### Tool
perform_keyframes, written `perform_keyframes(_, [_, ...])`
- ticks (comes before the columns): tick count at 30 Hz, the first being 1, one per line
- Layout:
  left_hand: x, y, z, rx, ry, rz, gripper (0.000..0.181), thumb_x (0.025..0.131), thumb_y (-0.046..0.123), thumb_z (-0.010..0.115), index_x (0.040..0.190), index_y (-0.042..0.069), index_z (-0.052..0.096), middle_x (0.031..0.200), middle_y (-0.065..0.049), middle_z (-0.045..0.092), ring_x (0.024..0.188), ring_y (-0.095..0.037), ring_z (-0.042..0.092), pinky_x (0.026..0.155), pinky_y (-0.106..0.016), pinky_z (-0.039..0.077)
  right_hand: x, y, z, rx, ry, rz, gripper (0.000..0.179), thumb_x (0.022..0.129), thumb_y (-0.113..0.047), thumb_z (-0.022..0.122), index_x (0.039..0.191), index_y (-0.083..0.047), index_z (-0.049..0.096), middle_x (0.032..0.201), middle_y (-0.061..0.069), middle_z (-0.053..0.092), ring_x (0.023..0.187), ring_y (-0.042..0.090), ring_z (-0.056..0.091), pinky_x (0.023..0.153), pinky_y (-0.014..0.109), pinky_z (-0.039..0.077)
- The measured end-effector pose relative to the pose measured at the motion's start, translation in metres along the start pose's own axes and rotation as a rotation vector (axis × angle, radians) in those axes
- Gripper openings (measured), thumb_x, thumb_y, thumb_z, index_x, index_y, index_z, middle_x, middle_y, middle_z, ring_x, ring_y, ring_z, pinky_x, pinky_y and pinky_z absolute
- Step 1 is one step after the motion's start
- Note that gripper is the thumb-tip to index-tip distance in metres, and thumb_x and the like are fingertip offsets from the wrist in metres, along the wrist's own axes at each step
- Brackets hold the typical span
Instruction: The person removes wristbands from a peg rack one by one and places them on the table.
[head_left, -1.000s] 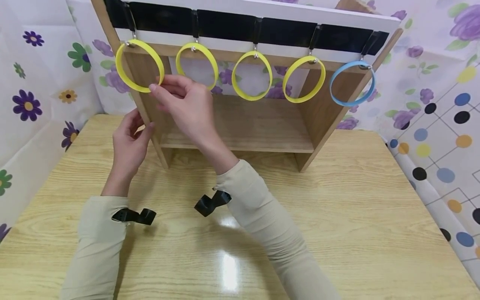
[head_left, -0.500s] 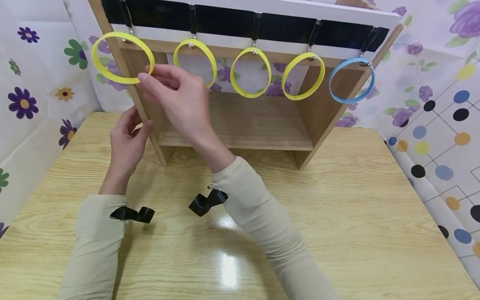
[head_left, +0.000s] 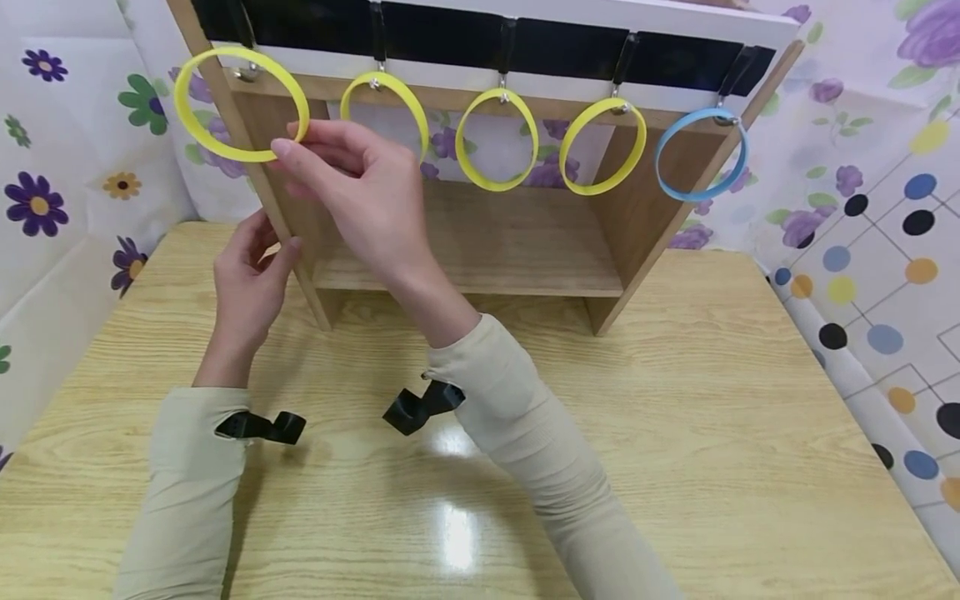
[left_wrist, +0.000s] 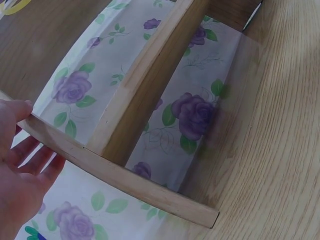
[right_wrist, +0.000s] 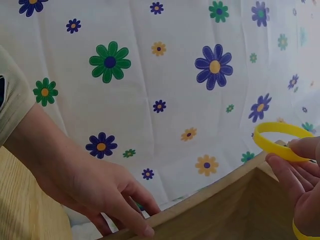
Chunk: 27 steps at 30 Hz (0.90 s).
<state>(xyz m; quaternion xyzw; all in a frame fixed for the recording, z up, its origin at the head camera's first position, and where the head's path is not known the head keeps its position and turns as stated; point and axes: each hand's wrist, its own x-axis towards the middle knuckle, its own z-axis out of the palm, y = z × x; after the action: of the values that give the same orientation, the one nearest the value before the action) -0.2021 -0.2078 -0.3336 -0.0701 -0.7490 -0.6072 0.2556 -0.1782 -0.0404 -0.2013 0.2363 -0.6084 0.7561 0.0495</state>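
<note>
My right hand (head_left: 367,187) pinches the lower right rim of a yellow ring (head_left: 197,125) between thumb and fingers. The ring is tilted in front of the leftmost metal hook (head_left: 246,73); whether it touches that hook I cannot tell. My left hand (head_left: 251,279) grips the front edge of the left side panel (left_wrist: 107,167) of a wooden shelf unit. In the left wrist view its thumb lies on one face of the panel and the fingers on the other. The right wrist view shows the pinched yellow ring (right_wrist: 272,145) too.
Several more rings hang in a row from hooks: yellow rings, such as the middle yellow ring (head_left: 459,142), and a blue ring (head_left: 658,167) at the right end. A black strip (head_left: 442,42) runs above them. The unit stands on a wood-grain table (head_left: 712,417) before patterned cloth (head_left: 847,125).
The pinched yellow ring has moved left and up with my right hand, tilting flatter away from its earlier hanging pose. My left hand keeps its grip on the panel. The view has shifted slightly.
</note>
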Motion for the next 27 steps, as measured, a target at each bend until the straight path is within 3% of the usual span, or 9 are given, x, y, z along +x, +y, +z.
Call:
perform_keyframes(7, [0.0, 0.003, 0.0, 0.014, -0.002, -0.018, 0.045, 0.095, 0.009, 0.06, 0.139, 0.013, 0.052, 0.131, -0.007, 0.055, 0.118, -0.019, 0.053, 0.096, -0.032, 0.045, -0.013, -0.003, -0.009, -0.057, -0.006, -0.012, 0.025, 0.089, 0.002, 0.066, 0.113, 0.01, 0.064, 0.1, 0.014, 0.069, 0.085, 0.014, 0.069, 0.076, 0.027, 0.055])
perform_keyframes(16, [0.0, 0.001, 0.001, -0.029, 0.028, -0.023, 0.043, 0.093, 0.006, 0.061, 0.135, 0.011, 0.056, 0.126, -0.007, 0.058, 0.113, -0.018, 0.055, 0.092, -0.028, 0.047, -0.026, 0.002, -0.023, -0.003, 0.0, 0.005, 0.025, 0.087, 0.004, 0.068, 0.11, 0.01, 0.066, 0.098, 0.015, 0.069, 0.083, 0.017, 0.07, 0.075, 0.031, 0.056])
perform_keyframes(23, [0.0, -0.001, 0.004, -0.042, 0.072, -0.011, 0.035, 0.091, 0.002, 0.062, 0.126, 0.007, 0.062, 0.106, 0.003, 0.062, 0.1, -0.014, 0.058, 0.082, -0.021, 0.047, -0.035, 0.018, -0.043, -0.062, -0.062, -0.118, 0.025, 0.087, 0.003, 0.068, 0.111, 0.011, 0.066, 0.095, 0.019, 0.069, 0.079, 0.018, 0.068, 0.072, 0.036, 0.057])
perform_keyframes(27, [0.0, 0.0, 0.005, -0.032, 0.08, -0.021, 0.037, 0.091, 0.003, 0.063, 0.127, 0.008, 0.061, 0.106, 0.004, 0.064, 0.099, -0.012, 0.059, 0.081, -0.019, 0.048, -0.041, 0.025, -0.053, -0.099, -0.082, -0.104, 0.024, 0.086, 0.003, 0.069, 0.109, 0.011, 0.066, 0.094, 0.017, 0.069, 0.077, 0.018, 0.067, 0.072, 0.037, 0.057])
